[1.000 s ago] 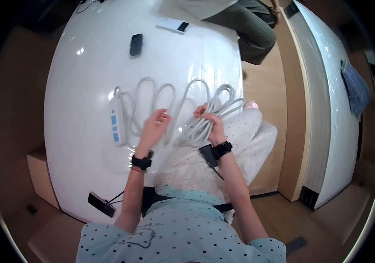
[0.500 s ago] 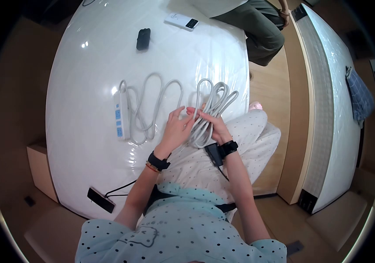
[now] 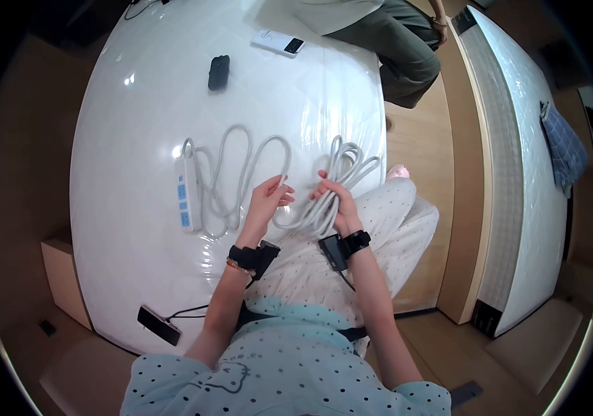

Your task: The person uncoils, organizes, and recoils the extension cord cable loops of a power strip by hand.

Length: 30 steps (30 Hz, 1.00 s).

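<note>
A light grey cable [image 3: 246, 149] runs in loose loops over the plastic-covered mattress from a white power strip [image 3: 186, 197] with blue socket faces. My right hand [image 3: 338, 202] is closed around a gathered bundle of the cable's loops [image 3: 349, 161], which stick out above and below the fist. To its left, my left hand [image 3: 266, 201] has curled fingers at the stretch of cable between the loose loops and the bundle, and the cable passes by its fingertips. Part of the cable is hidden behind that hand.
A black device [image 3: 219, 73] and a white power bank [image 3: 277, 43] lie farther up the mattress [image 3: 137, 139]. A phone [image 3: 159, 325] with a black lead is at lower left. Another person's dark trousers [image 3: 404, 52] show at the far edge. A second mattress [image 3: 518, 139] stands right.
My left hand has drawn away from the bundle to the left and now meets the loose cable. One loop has come down beside my right hand, which keeps its hold. The view has shifted slightly.
</note>
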Each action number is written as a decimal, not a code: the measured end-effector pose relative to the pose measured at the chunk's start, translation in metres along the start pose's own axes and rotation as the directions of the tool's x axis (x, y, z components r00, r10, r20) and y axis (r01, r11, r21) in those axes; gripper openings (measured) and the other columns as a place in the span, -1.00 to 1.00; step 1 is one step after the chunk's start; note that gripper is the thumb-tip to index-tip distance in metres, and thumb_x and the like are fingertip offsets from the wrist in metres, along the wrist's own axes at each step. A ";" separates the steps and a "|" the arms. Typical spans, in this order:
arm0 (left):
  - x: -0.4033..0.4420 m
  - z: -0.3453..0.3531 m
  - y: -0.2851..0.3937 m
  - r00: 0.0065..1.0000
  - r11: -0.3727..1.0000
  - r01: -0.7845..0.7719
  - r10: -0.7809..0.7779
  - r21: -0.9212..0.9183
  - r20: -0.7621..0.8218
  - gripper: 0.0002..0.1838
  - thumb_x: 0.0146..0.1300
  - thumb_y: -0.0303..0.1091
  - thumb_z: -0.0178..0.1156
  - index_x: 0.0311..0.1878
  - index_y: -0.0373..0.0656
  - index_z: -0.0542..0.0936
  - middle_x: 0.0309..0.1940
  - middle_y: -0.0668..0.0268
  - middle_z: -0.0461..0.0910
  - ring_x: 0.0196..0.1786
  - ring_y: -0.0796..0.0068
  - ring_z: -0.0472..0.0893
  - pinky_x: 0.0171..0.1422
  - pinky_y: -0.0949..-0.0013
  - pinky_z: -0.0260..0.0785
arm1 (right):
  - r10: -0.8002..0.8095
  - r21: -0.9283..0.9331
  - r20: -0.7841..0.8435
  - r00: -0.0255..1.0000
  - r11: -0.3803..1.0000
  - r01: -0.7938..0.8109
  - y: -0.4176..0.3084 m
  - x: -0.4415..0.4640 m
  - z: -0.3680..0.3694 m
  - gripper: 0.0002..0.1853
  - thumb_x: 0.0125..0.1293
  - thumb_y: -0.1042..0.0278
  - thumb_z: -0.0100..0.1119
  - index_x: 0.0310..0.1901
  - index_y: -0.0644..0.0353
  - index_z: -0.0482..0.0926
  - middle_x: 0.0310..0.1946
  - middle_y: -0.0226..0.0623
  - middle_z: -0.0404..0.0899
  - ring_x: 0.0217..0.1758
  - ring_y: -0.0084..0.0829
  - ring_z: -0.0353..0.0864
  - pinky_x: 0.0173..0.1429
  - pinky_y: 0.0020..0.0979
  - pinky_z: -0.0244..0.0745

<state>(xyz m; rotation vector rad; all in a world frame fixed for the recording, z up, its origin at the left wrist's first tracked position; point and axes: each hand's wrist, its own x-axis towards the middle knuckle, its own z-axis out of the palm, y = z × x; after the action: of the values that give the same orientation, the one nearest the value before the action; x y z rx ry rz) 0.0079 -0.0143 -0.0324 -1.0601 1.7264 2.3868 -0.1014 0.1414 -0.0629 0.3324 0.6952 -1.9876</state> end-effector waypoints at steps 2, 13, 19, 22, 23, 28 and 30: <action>-0.003 0.004 0.003 0.997 0.993 -0.067 0.071 0.093 -0.041 -0.59 0.29 -0.26 0.09 0.09 -0.38 0.45 -0.24 0.20 0.62 -0.14 0.44 0.58 -0.14 0.40 0.41 | 0.049 -0.092 -0.084 0.995 0.994 -0.057 0.002 -0.001 0.010 -0.62 0.20 0.49 0.12 0.05 0.33 0.33 -0.41 -0.27 0.53 -0.36 -0.41 0.56 -0.09 -0.43 0.48; 0.006 0.003 -0.020 0.833 0.582 -0.345 0.551 0.736 -0.044 -0.73 0.10 -0.41 0.16 -0.12 -0.29 0.55 -0.25 0.04 0.58 -0.13 0.07 0.53 -0.07 0.21 0.39 | -0.045 -0.232 0.041 0.998 0.971 0.053 0.002 0.000 0.016 -0.75 0.13 0.56 0.20 -0.14 0.34 0.46 -0.04 -0.04 0.55 -0.08 -0.34 0.59 -0.03 -0.38 0.56; 0.002 -0.011 -0.031 0.946 0.715 -0.104 0.285 0.691 -0.153 -0.77 0.12 -0.38 0.17 -0.19 -0.31 0.54 -0.46 0.17 0.58 -0.36 0.27 0.56 -0.24 0.31 0.39 | -0.086 -0.068 -0.031 0.996 0.994 0.084 0.003 -0.003 0.013 -0.78 0.13 0.55 0.20 -0.17 0.32 0.46 -0.14 -0.08 0.57 -0.05 -0.27 0.60 -0.04 -0.34 0.56; 0.003 -0.015 -0.020 0.977 0.857 -0.051 0.148 0.513 -0.150 -0.80 0.19 -0.35 0.16 -0.23 -0.30 0.58 -0.50 0.34 0.56 -0.41 0.57 0.49 -0.29 0.50 0.33 | -0.140 -0.123 -0.026 0.990 0.983 0.136 0.004 0.001 0.006 -0.76 0.14 0.52 0.21 -0.16 0.31 0.44 -0.10 -0.04 0.56 -0.03 -0.27 0.59 -0.02 -0.33 0.56; 0.004 -0.016 -0.017 0.983 0.893 -0.043 0.118 0.448 -0.142 -0.80 0.21 -0.34 0.16 -0.24 -0.30 0.60 -0.50 0.40 0.55 -0.41 0.68 0.46 -0.31 0.57 0.30 | -0.134 -0.148 -0.031 0.990 0.981 0.128 0.003 0.001 0.005 -0.76 0.14 0.51 0.22 -0.15 0.31 0.44 -0.08 -0.03 0.55 -0.03 -0.27 0.59 -0.02 -0.34 0.55; -0.001 0.000 0.007 0.964 0.960 -0.219 0.241 0.177 -0.116 -0.85 0.23 -0.39 0.16 -0.30 -0.28 0.62 -0.45 0.46 0.57 -0.43 0.71 0.43 -0.35 0.59 0.27 | -0.058 -0.109 0.057 0.997 0.992 0.064 0.001 -0.002 0.021 -0.72 0.17 0.47 0.21 -0.09 0.34 0.45 -0.03 0.01 0.54 -0.07 -0.30 0.60 -0.01 -0.36 0.54; -0.001 0.011 0.005 0.934 0.912 -0.326 0.351 0.249 -0.065 -0.88 0.21 -0.42 0.17 -0.29 -0.27 0.62 -0.43 0.43 0.59 -0.43 0.69 0.45 -0.35 0.57 0.29 | -0.020 -0.121 0.086 0.996 0.992 0.030 0.003 -0.004 0.024 -0.69 0.18 0.46 0.21 -0.07 0.38 0.46 -0.06 0.00 0.56 -0.11 -0.33 0.61 -0.04 -0.38 0.54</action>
<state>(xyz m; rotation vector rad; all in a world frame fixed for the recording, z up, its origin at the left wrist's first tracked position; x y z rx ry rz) 0.0011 -0.0062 -0.0258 -0.9371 2.3356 2.2503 -0.0957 0.1289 -0.0429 0.1656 0.7658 -1.9605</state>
